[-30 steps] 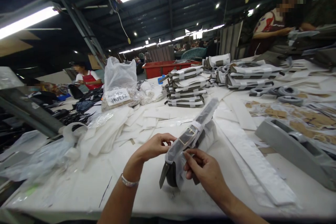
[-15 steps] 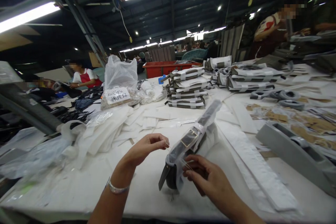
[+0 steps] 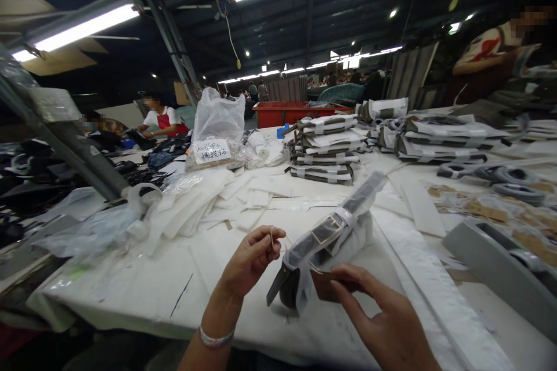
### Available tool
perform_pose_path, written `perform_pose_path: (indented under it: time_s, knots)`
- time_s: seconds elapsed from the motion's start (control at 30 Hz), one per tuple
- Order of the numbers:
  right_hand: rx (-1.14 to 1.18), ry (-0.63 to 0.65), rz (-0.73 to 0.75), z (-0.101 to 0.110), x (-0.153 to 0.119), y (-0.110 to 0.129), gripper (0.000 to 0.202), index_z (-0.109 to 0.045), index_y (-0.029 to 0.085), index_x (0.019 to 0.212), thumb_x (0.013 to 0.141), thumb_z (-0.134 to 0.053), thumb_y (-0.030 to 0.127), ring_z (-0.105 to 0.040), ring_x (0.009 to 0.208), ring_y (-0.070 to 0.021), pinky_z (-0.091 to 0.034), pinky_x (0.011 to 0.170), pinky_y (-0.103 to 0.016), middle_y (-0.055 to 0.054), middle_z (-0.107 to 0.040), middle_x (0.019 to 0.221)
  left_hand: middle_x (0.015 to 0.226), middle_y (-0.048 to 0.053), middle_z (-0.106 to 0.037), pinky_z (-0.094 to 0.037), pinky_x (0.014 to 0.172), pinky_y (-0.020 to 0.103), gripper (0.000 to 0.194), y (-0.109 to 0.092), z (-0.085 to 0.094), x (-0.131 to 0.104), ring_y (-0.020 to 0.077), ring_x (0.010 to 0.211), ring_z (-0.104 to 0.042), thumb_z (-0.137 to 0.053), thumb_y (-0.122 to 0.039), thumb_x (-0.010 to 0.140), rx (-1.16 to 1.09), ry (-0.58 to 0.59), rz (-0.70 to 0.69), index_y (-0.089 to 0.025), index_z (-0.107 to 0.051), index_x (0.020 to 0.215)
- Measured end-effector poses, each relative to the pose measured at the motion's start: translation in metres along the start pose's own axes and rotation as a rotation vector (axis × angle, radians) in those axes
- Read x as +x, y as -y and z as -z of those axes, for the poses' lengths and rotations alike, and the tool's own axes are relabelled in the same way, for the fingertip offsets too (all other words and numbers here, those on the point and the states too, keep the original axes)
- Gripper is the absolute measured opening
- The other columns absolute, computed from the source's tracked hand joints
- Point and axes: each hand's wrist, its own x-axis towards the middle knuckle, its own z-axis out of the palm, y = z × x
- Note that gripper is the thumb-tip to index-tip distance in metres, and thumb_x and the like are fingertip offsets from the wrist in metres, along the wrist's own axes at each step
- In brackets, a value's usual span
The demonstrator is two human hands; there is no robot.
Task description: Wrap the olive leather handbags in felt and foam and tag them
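A dark bag with a strap and gold-coloured buckle [image 3: 327,229], partly wrapped in translucent film, stands on the white table between my hands. My right hand [image 3: 374,301] pinches a small brown tag [image 3: 322,286] at the bag's near right side; a thin pale string runs from the tag's upper corner. To the left of the bag, my left hand [image 3: 253,258] is closed at the fingertips, with a thin loop of string [image 3: 272,237] at them. The bag's lower front shows a dark flap [image 3: 277,285] hanging out of the film.
Stacked wrapped bags [image 3: 324,148] stand behind. White foam sheets [image 3: 191,203] and a plastic bag with a handwritten label [image 3: 212,151] lie left. A grey tape dispenser [image 3: 491,261] and brown tags [image 3: 487,208] are right. Co-workers sit or stand farther back.
The brown tag now shows clearly in my right hand, which has shifted right. My left hand has turned, its fingers raised with the string loop. The camera view has swung left.
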Motion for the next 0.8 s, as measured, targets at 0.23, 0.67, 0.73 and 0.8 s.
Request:
perform_pose_path:
  time_s: [0.23, 0.67, 0.73, 0.8]
  knots:
    - [0.652, 0.178, -0.397, -0.003, 0.008, 0.027, 0.057, -0.057, 0.027, 0.136, 0.084, -0.069, 0.048, -0.070, 0.083, -0.0199, -0.059, 0.070, -0.028, -0.005, -0.071, 0.097, 0.053, -0.003, -0.049, -0.028, 0.049, 0.017, 0.035, 0.000, -0.009, 0.004, 0.0059, 0.051, -0.039, -0.079, -0.034, 0.080, 0.128, 0.057, 0.084, -0.012, -0.074, 0.108]
    - [1.056, 0.181, -0.742, -0.004, 0.007, 0.037, 0.045, -0.080, 0.024, 0.096, 0.055, -0.094, 0.037, -0.073, 0.082, -0.0204, -0.057, 0.074, -0.025, -0.008, -0.078, 0.097, 0.086, 0.006, -0.066, -0.033, 0.051, 0.021, 0.032, 0.003, -0.002, 0.000, 0.0045, 0.052, -0.044, -0.076, -0.040, 0.083, 0.158, 0.134, 0.039, -0.017, -0.075, 0.105]
    - [0.925, 0.160, -0.597, -0.006, 0.005, 0.032, 0.042, -0.079, 0.026, 0.094, 0.055, -0.093, 0.033, -0.073, 0.083, -0.0215, -0.058, 0.072, -0.025, -0.007, -0.078, 0.095, 0.103, 0.006, -0.065, -0.036, 0.055, 0.020, 0.032, 0.000, 0.000, -0.003, 0.0038, 0.058, -0.047, -0.074, -0.036, 0.085, 0.148, 0.100, 0.006, -0.023, -0.072, 0.114]
    - [0.693, 0.123, -0.332, -0.007, 0.005, 0.028, 0.030, -0.079, 0.026, 0.089, 0.061, -0.090, 0.029, -0.071, 0.083, -0.0215, -0.058, 0.072, -0.025, -0.006, -0.075, 0.091, 0.110, 0.005, -0.062, -0.039, 0.060, 0.020, 0.035, -0.004, 0.003, -0.007, 0.0045, 0.064, -0.048, -0.074, -0.033, 0.085, 0.177, 0.072, -0.022, -0.025, -0.069, 0.119]
